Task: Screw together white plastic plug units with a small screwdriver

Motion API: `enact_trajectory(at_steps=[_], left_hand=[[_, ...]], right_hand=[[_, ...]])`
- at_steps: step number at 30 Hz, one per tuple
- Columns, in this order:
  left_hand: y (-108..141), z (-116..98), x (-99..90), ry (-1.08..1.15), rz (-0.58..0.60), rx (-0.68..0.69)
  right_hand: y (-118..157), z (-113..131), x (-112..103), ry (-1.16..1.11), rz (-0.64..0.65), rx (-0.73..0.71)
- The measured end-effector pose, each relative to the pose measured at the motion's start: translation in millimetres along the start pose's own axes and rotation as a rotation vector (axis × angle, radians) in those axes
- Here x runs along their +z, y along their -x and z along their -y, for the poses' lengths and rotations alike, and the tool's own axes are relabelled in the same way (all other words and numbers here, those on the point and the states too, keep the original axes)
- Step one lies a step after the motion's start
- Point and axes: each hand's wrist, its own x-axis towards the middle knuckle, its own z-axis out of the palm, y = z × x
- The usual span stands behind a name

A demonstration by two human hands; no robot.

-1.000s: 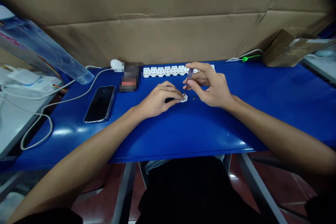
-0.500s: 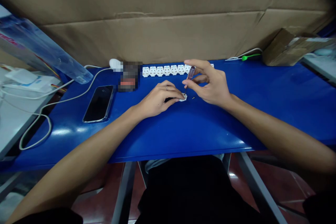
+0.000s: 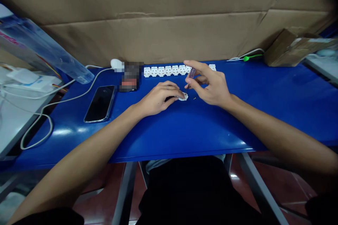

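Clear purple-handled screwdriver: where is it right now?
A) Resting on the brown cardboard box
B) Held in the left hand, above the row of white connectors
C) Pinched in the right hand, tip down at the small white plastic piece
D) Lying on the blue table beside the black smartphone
C. The right hand pinches the clear purple-handled screwdriver in its fingertips, tip pointing down to the small white plastic piece beside the left hand.

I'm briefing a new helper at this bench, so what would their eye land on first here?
The bright blue table stands out first, backed by a large brown cardboard sheet. At its middle, the right hand pinches a small screwdriver whose tip meets a small white piece under the left hand. A row of white connector blocks runs along the far edge, and a black smartphone lies to the left.
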Motion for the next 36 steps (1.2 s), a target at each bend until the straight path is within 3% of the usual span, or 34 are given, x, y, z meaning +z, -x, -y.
enact_trajectory(at_steps=[3, 8, 13, 19, 25, 30, 36], left_hand=[[-0.2, 0.2, -0.1, 0.007, 0.004, -0.011], [0.2, -0.1, 0.6, 0.005, -0.007, -0.018], [-0.2, 0.7, 1.5, -0.003, -0.041, 0.011], [-1.6, 2.2, 1.6, 0.016, -0.046, 0.059], [-1.9, 1.1, 1.1, 0.018, -0.037, 0.046], [-1.3, 1.4, 1.1, 0.017, -0.037, 0.046], [-1.0, 2.6, 1.8, 0.014, -0.041, 0.048]], right_hand=[[-0.7, 3.0, -1.0, -0.053, 0.067, 0.019], [-1.6, 5.8, -0.8, -0.036, 0.021, 0.035], [-0.8, 3.4, -0.9, -0.085, 0.087, 0.026], [0.5, -0.9, 2.3, -0.006, -0.032, 0.013], [0.0, -1.0, 2.0, -0.059, -0.002, -0.011], [-0.3, -3.0, 4.5, 0.003, -0.089, -0.033], [-1.0, -1.3, 2.2, -0.075, 0.039, -0.071]])
